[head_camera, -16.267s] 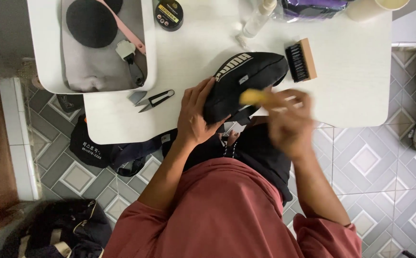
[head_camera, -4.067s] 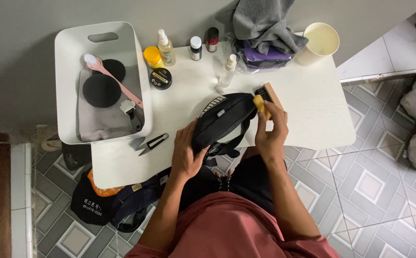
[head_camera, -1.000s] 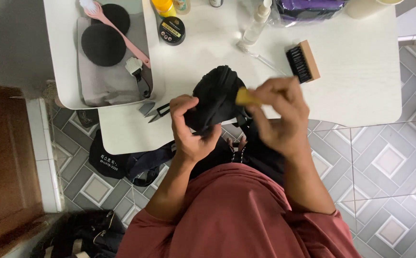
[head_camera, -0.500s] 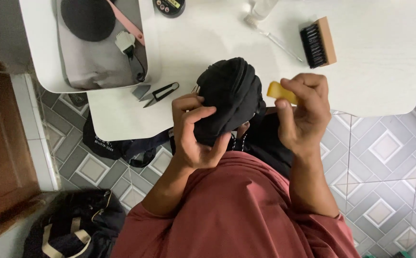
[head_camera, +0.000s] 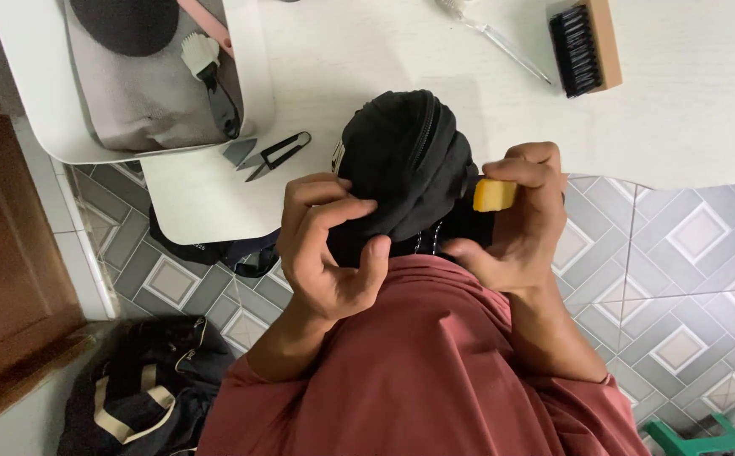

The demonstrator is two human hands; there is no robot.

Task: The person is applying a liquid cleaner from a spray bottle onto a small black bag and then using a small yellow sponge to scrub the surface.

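Fingers of the left hand [head_camera: 325, 245] curl tight around the black fabric zip pouch [head_camera: 401, 169], now lifted upright off the white table [head_camera: 688, 118] edge rather than lying flat. Right hand [head_camera: 515, 215] pinches a small yellow block [head_camera: 494, 195], fingers closed, pulled just off the pouch's side. Wooden-backed black-bristle brush [head_camera: 585, 44] lies beyond.

A small pale logo patch [head_camera: 337, 157] sits on the side of the black bag [head_camera: 405, 160], just above the fingertips of the left hand [head_camera: 327, 245], which grip the bag's lower edge; it is narrow, light against the black fabric, and too small to make out further. A faint pale print [head_camera: 194, 247] marks the dark bag under the table edge, well left of those fingers. No packages, signs or screens show.
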